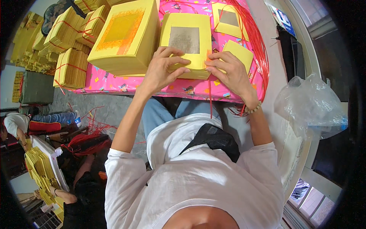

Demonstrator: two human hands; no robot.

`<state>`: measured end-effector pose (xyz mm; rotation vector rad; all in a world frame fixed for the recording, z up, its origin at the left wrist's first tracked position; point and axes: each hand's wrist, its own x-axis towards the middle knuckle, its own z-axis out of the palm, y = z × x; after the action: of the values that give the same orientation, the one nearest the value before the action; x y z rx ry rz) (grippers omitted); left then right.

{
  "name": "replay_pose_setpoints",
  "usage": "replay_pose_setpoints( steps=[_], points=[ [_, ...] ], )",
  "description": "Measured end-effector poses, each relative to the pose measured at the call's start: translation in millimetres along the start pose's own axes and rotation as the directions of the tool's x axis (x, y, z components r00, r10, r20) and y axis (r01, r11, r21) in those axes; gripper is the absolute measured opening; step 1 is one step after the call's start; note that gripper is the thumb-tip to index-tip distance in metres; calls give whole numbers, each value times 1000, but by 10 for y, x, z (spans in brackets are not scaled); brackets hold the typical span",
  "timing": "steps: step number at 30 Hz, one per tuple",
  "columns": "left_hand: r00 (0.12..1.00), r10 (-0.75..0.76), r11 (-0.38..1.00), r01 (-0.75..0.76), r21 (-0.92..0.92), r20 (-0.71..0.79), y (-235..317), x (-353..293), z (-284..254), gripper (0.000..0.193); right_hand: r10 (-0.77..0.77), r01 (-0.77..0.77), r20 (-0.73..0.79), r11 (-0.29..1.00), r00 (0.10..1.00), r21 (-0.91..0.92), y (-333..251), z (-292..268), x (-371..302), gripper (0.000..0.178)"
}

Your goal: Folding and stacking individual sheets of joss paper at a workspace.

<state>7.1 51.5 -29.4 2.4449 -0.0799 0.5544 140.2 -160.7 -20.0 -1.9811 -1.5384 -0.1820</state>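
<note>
both hands (198, 70) gripping a yellow paper stack (186, 44), crumpled plastic bag (310, 105) at right, contents unclear

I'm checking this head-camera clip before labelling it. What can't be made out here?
- Head view: the near edge of the yellow paper stack with the silver square is covered by the left hand and right hand.
- Whether the red string hanging down is pinched: hidden by the fingers.
- The tied bundles at far left bend and blur toward the rim.
- The clear plastic bag: contents unclear.
</note>
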Motion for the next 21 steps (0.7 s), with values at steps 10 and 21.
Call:
replay_pose_setpoints(
  steps=[10, 21],
  points=[
    [998, -13, 1000, 12, -17, -65, -19, -25, 69, 17, 124, -130, 55, 983, 991, 128, -11, -37, 83, 17],
    [997, 15, 1000, -13, 24, -80, -21, -21, 81, 18, 181, -195, 92, 964, 979, 182, 3, -53, 107, 19]
  ],
)
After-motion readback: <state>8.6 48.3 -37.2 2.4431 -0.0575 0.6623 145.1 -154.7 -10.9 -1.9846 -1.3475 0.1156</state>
